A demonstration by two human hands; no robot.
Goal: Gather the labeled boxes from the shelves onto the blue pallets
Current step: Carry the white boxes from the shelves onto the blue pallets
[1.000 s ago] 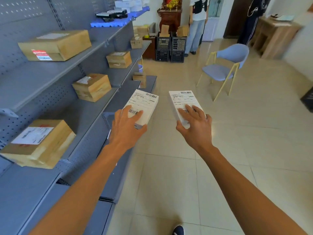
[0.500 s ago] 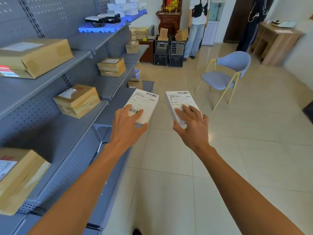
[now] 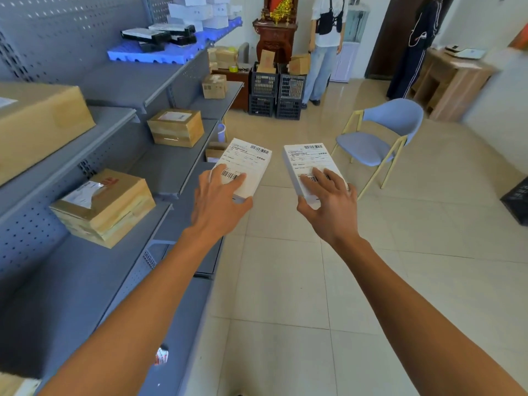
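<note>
**Carrying two labeled white boxes toward the blue pallet**

Step in hand: transport. Both boxes are off the shelves and held out over the floor, heading down the aisle. Next move, as I judge it: reach the blue pallet (image 3: pixel 160 54) on the top shelf far ahead, raise the boxes and set them on a bare part of it, next to the white and black boxes already stacked there.

Left hand (image 3: pixel 218 202): arm stretched forward, palm down, fingers spread over the near end of the left white box (image 3: pixel 245 167), thumb on its right edge. Grip clamped on the box, label up, barcode partly under the fingers.

Right hand (image 3: pixel 328 207): same pose, arm extended, fingers laid across the label of the right white box (image 3: pixel 310 167), thumb curled at the near left corner. Grip clamped on that box. The two boxes sit near each other, not touching, both roughly level.

Left side: grey shelves (image 3: pixel 120 115) with brown cardboard boxes not yet gathered, one near (image 3: pixel 105 208), one further on (image 3: pixel 175 127), a small one far back (image 3: pixel 214 85).

Further off: blue chair (image 3: pixel 380 135), black crates (image 3: pixel 275 94), a person standing (image 3: pixel 325 47) by the back wall.
</note>
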